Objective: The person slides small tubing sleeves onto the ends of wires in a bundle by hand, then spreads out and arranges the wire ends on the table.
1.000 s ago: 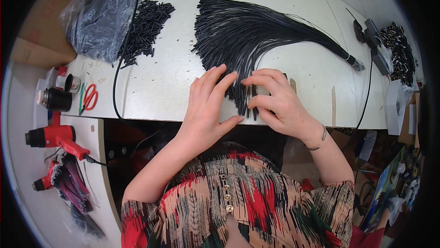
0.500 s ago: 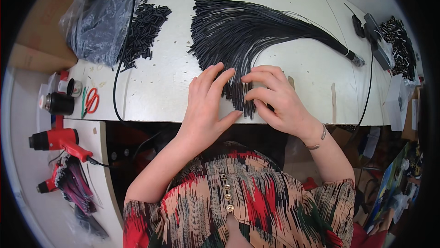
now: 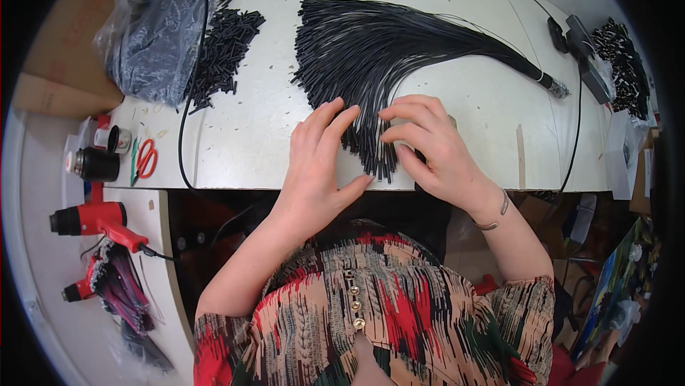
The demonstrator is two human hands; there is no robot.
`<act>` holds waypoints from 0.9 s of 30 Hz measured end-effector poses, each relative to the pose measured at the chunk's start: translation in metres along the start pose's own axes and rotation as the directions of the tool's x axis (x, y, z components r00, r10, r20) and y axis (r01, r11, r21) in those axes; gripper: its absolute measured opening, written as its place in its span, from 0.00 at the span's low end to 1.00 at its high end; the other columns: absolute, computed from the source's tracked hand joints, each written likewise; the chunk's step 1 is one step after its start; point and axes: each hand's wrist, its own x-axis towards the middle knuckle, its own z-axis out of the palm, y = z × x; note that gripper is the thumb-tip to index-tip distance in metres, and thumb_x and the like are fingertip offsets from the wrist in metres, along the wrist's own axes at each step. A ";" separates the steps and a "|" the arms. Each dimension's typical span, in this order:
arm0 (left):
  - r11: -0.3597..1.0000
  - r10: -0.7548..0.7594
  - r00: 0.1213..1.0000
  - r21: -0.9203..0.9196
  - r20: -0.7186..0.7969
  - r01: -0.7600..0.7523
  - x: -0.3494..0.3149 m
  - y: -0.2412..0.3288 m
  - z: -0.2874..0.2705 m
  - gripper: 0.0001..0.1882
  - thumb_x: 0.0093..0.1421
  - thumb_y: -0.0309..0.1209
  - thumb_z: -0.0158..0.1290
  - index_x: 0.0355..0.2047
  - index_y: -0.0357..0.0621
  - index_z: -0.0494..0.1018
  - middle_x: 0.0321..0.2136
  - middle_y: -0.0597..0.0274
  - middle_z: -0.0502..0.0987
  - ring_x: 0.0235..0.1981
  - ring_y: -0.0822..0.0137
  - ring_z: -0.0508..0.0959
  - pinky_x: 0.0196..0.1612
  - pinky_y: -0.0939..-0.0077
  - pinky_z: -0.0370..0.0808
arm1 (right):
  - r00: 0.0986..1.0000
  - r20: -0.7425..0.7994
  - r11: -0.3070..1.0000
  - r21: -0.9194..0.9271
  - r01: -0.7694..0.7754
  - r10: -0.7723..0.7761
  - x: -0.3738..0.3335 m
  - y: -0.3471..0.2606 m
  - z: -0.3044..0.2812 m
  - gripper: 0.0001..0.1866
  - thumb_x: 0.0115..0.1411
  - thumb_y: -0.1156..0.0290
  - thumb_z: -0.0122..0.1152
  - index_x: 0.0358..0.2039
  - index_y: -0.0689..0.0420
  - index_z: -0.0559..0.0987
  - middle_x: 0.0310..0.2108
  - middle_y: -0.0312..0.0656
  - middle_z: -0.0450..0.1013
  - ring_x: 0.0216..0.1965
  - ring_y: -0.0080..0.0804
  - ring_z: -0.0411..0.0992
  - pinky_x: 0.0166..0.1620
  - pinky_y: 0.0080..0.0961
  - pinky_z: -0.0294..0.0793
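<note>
A large bundle of thin black wires (image 3: 399, 40) fans out over the white table, tied together at its far right end. The fan's wire ends bear black sleeves, and some of them curve down to the table's front edge. My left hand (image 3: 319, 154) rests at the left side of these near ends, fingers spread and thumb apart. On their right side is my right hand (image 3: 437, 145), its fingers bent but apart, the fingertips by the wires. Neither hand is closed round anything.
Loose short black tubes (image 3: 227, 51) lie in a pile beside a clear plastic bag (image 3: 157, 43). Red-handled scissors (image 3: 147, 158) and a black bottle (image 3: 96, 165) stand left. A red heat gun (image 3: 93, 220) sits lower left. A black cable (image 3: 187, 115) crosses the table.
My right hand has drawn slightly to the right and up, its fingers a bit farther from the wire ends. My left hand has shifted slightly left.
</note>
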 end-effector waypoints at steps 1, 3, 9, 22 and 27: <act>1.000 -0.001 1.000 0.000 0.000 0.001 -0.001 0.001 -0.002 0.46 0.47 0.27 0.67 0.66 0.42 0.59 0.65 0.45 0.58 0.66 0.43 0.58 0.67 0.53 0.57 | 1.000 -0.006 1.000 -0.004 -0.004 0.004 0.000 0.000 0.000 0.08 0.53 0.82 0.60 0.36 0.60 0.78 0.50 0.43 0.74 0.56 0.46 0.67 0.57 0.39 0.70; 0.999 -0.029 0.999 0.047 0.044 0.027 -0.005 0.001 -0.005 0.47 0.47 0.25 0.67 0.67 0.43 0.58 0.68 0.49 0.57 0.69 0.48 0.56 0.70 0.57 0.57 | 1.000 -0.005 1.000 0.002 -0.018 0.018 0.001 -0.001 -0.001 0.08 0.54 0.82 0.60 0.36 0.60 0.78 0.49 0.43 0.74 0.56 0.46 0.67 0.57 0.39 0.70; 1.000 -0.016 1.000 0.016 0.022 0.015 -0.009 -0.002 -0.004 0.45 0.47 0.27 0.67 0.66 0.43 0.60 0.66 0.45 0.57 0.66 0.42 0.57 0.67 0.52 0.57 | 0.999 -0.014 0.999 -0.004 -0.044 0.043 0.001 0.000 0.000 0.07 0.54 0.82 0.59 0.35 0.60 0.78 0.49 0.44 0.74 0.56 0.46 0.67 0.56 0.38 0.70; 0.998 -0.004 0.999 0.069 -0.033 0.006 0.003 0.000 0.011 0.44 0.50 0.29 0.67 0.67 0.46 0.59 0.65 0.46 0.58 0.68 0.43 0.56 0.68 0.44 0.52 | 0.998 -0.012 0.998 0.015 -0.061 0.061 -0.001 0.001 0.001 0.07 0.55 0.82 0.58 0.35 0.61 0.78 0.49 0.44 0.74 0.56 0.46 0.67 0.57 0.38 0.69; 0.998 -0.018 0.998 0.064 -0.068 0.023 0.003 -0.002 0.013 0.44 0.51 0.29 0.66 0.67 0.44 0.59 0.65 0.45 0.59 0.67 0.43 0.57 0.69 0.45 0.52 | 0.999 0.001 0.999 0.001 -0.047 0.047 0.000 0.002 0.001 0.07 0.55 0.81 0.59 0.35 0.61 0.78 0.49 0.44 0.74 0.56 0.46 0.67 0.57 0.38 0.69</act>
